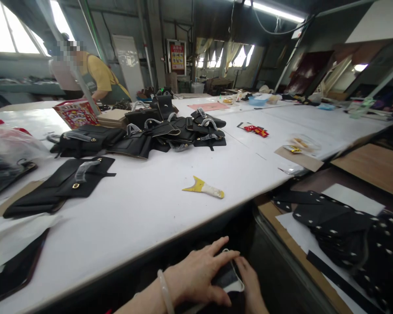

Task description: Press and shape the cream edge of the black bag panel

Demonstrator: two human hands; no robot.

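Observation:
Below the table edge, my left hand [201,270], with a pale bangle on its wrist, reaches across a small dark piece with a white edge and a thin white cord [229,279]. Its fingers bend over the top of the piece and its thumb is underneath. My right hand [250,283] closes on the piece from the right side, partly hidden. What kind of thing the piece is, I cannot make out. Beyond the hands, a yellow scraper-like tool with a whitish wrapped handle [205,187] lies on the white table [144,205].
Several black handbags [180,131] with wrapped handles lie across the table, one [65,185] nearer on the left. A plastic bag [11,144] is at far left. On the right are studded black strips [340,222] on cardboard. Another person [101,76] stands behind.

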